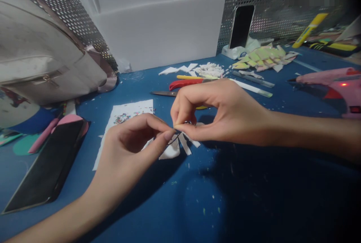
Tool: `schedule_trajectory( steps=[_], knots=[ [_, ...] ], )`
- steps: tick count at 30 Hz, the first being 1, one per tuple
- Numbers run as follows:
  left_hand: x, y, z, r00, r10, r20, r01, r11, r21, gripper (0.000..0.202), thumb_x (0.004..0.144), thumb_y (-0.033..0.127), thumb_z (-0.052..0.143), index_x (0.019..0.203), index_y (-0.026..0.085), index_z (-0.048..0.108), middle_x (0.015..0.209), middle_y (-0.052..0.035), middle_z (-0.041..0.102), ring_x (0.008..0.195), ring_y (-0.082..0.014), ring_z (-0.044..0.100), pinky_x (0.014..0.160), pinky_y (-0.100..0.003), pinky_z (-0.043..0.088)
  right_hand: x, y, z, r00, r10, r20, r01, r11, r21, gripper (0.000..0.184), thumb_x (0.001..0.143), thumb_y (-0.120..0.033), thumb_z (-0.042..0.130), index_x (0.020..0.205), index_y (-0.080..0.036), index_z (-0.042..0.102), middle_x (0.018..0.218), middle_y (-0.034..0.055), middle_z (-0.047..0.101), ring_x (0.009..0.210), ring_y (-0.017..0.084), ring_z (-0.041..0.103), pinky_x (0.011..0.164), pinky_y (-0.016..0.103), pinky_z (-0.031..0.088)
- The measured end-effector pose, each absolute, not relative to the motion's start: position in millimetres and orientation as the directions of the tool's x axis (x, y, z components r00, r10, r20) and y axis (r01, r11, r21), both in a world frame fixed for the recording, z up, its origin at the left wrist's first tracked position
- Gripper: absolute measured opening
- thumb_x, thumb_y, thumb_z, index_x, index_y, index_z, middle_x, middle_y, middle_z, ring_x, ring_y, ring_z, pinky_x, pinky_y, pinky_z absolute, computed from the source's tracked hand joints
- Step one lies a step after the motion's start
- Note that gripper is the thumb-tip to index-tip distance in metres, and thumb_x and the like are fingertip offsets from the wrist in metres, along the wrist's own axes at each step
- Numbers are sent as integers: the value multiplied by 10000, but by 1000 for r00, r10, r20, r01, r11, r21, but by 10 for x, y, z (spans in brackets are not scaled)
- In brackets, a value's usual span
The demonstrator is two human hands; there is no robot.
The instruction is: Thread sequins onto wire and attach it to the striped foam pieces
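Observation:
My left hand [135,137] and my right hand [220,113] meet over the blue table, each in a closed pinch. Between their fingertips runs a thin dark strand [175,138], gripped by both; whether it is thread or wire I cannot make out. Below and behind the fingers lie white strips [184,145] and a rounded white piece [171,149]. A white sheet [108,137] strewn with small coloured bits is beside my left hand. Behind my right hand rest scissors [184,84] with a red handle, partly hidden by that hand.
A dark phone [46,171] lies at the left near a pale bag [47,51]. At the right stands a pink glue gun [332,83] with a red light on. White scraps [210,70], yellowish paper pieces [262,58] and an upright phone [241,26] are at the back.

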State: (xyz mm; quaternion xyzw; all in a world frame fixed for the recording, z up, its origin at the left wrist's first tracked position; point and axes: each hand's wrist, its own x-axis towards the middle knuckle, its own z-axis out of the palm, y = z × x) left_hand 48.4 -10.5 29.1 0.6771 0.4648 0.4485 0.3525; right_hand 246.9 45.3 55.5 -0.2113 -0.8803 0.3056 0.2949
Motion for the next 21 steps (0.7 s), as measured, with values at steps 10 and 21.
schedule_trajectory(
  steps=[10,21],
  knots=[
    [470,-110,273,181,950,255,301,-300,905,75,827,193,705,754,214,695,702,30,679,661,-85,606,581,-121,480,2464,446,566,-749,530,397,173,735,-656,88,804,-71,622,795,-149,583,810,-3,638,721,92,560,649,215,450],
    [467,-95,269,160,936,314,321,-350,880,80,809,157,703,756,217,705,736,14,693,686,-111,619,620,-175,507,2475,458,568,-725,520,452,178,775,-607,101,790,-78,634,775,-162,580,836,2,666,745,105,588,670,227,475]
  ],
)
